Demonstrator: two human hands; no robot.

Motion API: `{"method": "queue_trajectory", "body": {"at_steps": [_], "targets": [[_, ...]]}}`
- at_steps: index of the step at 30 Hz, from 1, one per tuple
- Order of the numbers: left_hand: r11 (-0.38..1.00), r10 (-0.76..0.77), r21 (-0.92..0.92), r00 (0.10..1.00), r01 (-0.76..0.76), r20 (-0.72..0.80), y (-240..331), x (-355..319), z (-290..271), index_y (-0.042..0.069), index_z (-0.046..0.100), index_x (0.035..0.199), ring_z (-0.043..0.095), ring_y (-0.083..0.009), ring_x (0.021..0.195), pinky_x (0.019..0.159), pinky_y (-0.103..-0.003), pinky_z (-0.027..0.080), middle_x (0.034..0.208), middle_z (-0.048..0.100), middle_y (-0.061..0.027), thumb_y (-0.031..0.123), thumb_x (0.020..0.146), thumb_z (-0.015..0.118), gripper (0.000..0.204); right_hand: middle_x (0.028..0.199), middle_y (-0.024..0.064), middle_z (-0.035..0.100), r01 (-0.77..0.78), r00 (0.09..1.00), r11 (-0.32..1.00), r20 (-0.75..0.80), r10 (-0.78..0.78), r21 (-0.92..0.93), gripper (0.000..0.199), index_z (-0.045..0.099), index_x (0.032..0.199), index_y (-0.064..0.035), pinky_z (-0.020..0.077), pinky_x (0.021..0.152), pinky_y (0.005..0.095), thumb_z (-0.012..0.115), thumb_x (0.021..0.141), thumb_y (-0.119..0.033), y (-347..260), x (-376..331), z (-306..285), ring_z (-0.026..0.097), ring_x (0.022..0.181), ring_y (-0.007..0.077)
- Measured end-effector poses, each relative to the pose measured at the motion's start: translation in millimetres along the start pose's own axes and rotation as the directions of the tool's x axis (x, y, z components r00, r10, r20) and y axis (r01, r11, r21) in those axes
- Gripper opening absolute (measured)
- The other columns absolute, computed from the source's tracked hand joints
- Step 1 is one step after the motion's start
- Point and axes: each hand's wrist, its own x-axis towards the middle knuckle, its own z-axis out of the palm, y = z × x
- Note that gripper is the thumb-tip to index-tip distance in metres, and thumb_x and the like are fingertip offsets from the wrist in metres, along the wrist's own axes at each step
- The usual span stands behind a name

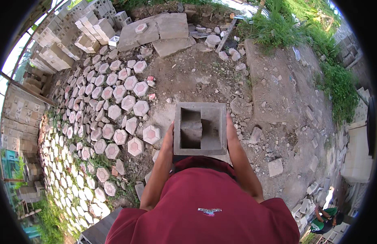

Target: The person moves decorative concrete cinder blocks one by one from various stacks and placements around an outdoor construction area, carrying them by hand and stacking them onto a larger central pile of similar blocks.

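A square grey concrete block point(200, 152), with a curved divider between its hollow compartments, is held up in front of my maroon shirt. My left hand point(170, 132) presses on its left side and my right hand point(230, 127) on its right side. The block is clasped between the two. Most of my fingers are hidden along its outer sides.
Hexagonal pavers point(135, 146) and rubble cover the ground to the left. Stacked concrete blocks point(56, 55) stand at the far left, broken slabs point(172, 26) lie ahead. Loose stones dot the dirt point(273, 138) at right. Another person point(324, 221) is at the lower right.
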Motion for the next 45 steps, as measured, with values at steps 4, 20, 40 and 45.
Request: {"method": "queue_trajectory", "body": {"at_steps": [4, 20, 40, 45], "targets": [[1.0, -0.003, 0.016, 1.0, 0.003, -0.011, 70.6, 85.0, -1.7, 0.003, 0.055, 0.12, 0.061, -0.0214, 0.095, 0.085, -0.035, 0.05, 0.109, 0.061, -0.0107, 0.045, 0.094, 0.042, 0.051, 0.125, 0.0112, 0.054, 0.007, 1.0, 1.0, -0.024, -0.008, -0.013, 0.07, 0.045, 0.132, -0.0043, 0.0424, 0.096, 0.0343, 0.035, 0.091, -0.06, -34.8, 80.7, 54.6, 0.054, 0.112, 0.0228], [0.996, -0.083, -0.022, 0.992, 0.082, -0.092, 268.1, 239.6, -4.4, 0.001, 0.055, 0.119, 0.061, -0.0247, 0.097, 0.086, -0.036, 0.05, 0.109, 0.062, -0.0131, 0.052, 0.094, 0.035, 0.06, 0.128, 0.0115, 0.052, -0.075, 0.995, 0.995, -0.069, 0.07, -0.065, 0.076, 0.046, 0.131, -0.0021, 0.0378, 0.099, 0.0313, 0.034, 0.089, -0.065, -74.4, 313.5, 159.1, 0.051, 0.115, 0.0208], [0.995, -0.008, 0.09, 0.955, 0.036, -0.297, 457.0, 467.8, -59.8, 0.003, 0.055, 0.119, 0.06, -0.0177, 0.098, 0.085, -0.031, 0.047, 0.11, 0.061, -0.008, 0.046, 0.095, 0.04, 0.052, 0.121, 0.0099, 0.056, -0.211, 0.975, 0.977, -0.074, 0.208, -0.032, 0.079, 0.049, 0.127, 0.0003, 0.0397, 0.097, 0.0323, 0.041, 0.086, -0.067, -127.8, 600.9, 277.9, 0.054, 0.109, 0.0206], [0.983, -0.125, 0.072, 0.907, 0.168, -0.402, 488.6, 546.5, -66.9, 0.001, 0.054, 0.12, 0.058, -0.0183, 0.1, 0.087, -0.031, 0.045, 0.111, 0.061, -0.0083, 0.036, 0.096, 0.039, 0.045, 0.112, 0.0095, 0.06, -0.402, 0.878, 0.914, -0.258, 0.402, 0.057, 0.089, 0.055, 0.119, -0.001, 0.0411, 0.095, 0.0383, 0.033, 0.079, -0.078, -125.3, 708.0, 272.6, 0.055, 0.104, 0.0218]]}}
